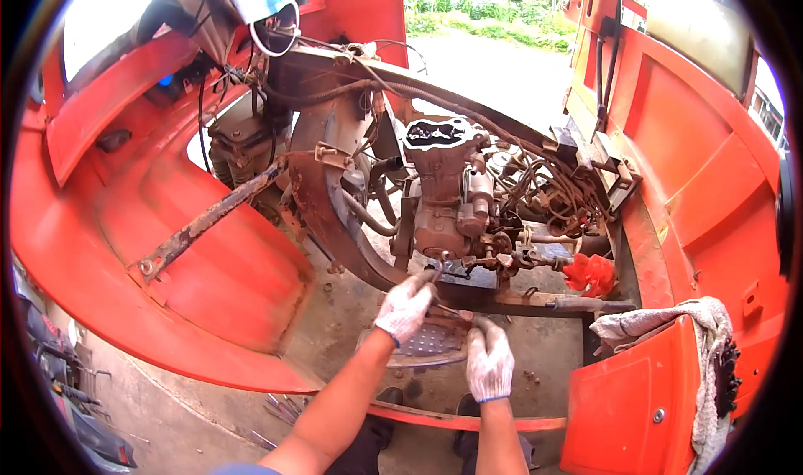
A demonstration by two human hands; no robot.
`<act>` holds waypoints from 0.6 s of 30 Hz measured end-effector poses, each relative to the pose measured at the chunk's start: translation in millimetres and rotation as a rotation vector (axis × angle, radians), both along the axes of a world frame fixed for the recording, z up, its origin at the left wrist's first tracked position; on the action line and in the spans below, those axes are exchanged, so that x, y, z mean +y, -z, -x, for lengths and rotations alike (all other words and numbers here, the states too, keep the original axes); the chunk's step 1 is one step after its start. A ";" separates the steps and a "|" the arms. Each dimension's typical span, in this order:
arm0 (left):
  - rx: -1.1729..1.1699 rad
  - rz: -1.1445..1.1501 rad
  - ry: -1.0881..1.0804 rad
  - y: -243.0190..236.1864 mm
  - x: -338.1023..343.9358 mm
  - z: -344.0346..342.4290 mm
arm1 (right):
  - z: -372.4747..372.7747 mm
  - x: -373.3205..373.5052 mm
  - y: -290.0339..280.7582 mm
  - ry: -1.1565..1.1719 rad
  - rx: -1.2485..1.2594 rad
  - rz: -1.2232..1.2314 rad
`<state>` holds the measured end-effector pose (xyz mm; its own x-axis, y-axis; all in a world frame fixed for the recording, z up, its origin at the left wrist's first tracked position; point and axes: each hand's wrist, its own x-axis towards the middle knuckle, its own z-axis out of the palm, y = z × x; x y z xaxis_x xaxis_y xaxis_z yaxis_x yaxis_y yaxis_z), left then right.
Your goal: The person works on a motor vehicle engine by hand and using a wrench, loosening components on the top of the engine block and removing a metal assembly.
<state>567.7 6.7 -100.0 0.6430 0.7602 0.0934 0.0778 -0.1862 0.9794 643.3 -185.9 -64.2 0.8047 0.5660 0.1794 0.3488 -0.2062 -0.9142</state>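
Note:
My left hand (pixel 405 309), in a white knit glove dirty at the fingers, is closed on a slim metal wrench (pixel 440 268). The wrench reaches up to the lower front of a grimy engine (pixel 442 199), whose open top shows a pale gasket rim. My right hand (pixel 488 361), gloved the same way, is lower and to the right. Its fingers are curled at the right end of a thin dark metal bar (pixel 452 312), which slants across to just below my left hand. A perforated metal step plate (pixel 425 344) lies beneath both hands.
Red body panels (pixel 192 249) curve round the left, and a red wall (pixel 703 140) stands at right. A dark frame beam (pixel 335 199) flanks the engine. Cables and hoses (pixel 552 182) hang beside it. A red rag (pixel 590 275) and a grey cloth (pixel 713 341) are at right.

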 end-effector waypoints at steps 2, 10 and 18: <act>0.134 -0.187 -0.056 -29.9 21.5 -20.4 | -5.4 -21.0 29.4 -0.058 -0.206 0.190; 0.308 -0.887 -0.273 -65.3 169.5 -98.4 | 29.1 3.0 30.3 -0.735 -0.177 0.328; 0.385 -0.922 -0.106 -51.3 196.3 -116.7 | 18.1 -2.1 39.5 -0.702 -0.166 0.325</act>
<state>684.5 203.1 -48.7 0.6863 0.5510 0.4747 0.4190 -0.8331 0.3612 625.2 -188.0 -103.7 0.2175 0.9761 0.0040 0.6229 -0.1356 -0.7704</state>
